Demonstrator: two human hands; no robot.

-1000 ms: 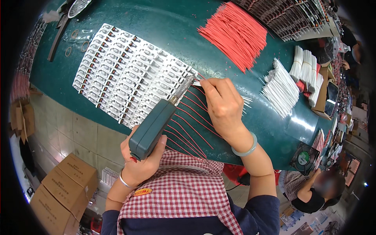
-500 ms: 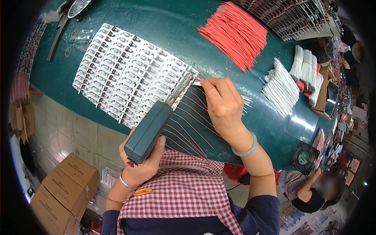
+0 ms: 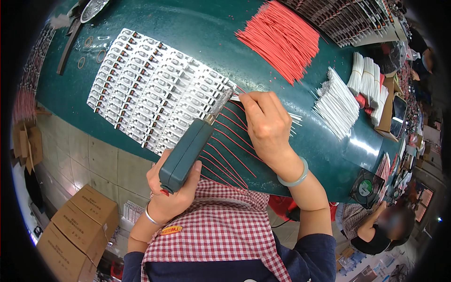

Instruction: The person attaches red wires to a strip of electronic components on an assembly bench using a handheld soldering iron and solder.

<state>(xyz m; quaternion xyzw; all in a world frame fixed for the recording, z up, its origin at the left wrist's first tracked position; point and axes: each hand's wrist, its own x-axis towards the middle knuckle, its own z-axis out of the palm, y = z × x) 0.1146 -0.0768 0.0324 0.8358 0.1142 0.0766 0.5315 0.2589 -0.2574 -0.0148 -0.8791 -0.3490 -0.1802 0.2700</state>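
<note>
My left hand (image 3: 174,188) is wrapped round a dark green soldering gun (image 3: 187,152), whose metal tip reaches toward the right edge of a white panel (image 3: 155,89). Rows of small clear and dark parts cover that panel. Close to its right corner, my right hand (image 3: 268,120) pinches thin white wires (image 3: 236,97); white ends also show on the hand's other side. Several red wires (image 3: 225,149) run from the panel's edge across the table toward my apron. The gun's body hides part of the panel's lower edge, and the exact tip contact cannot be made out.
Beyond my right hand lie a pile of red wires (image 3: 282,40) and a pile of white wires (image 3: 336,104). Bundled white wires (image 3: 362,77) and a small fan (image 3: 365,188) stand at the right. Cartons (image 3: 77,225) sit at lower left; a co-worker (image 3: 376,230) is at lower right.
My left hand and the soldering gun have shifted slightly right and up, bringing the tip further along the panel's edge. My right hand stays nearly in place, still pinching the white wires.
</note>
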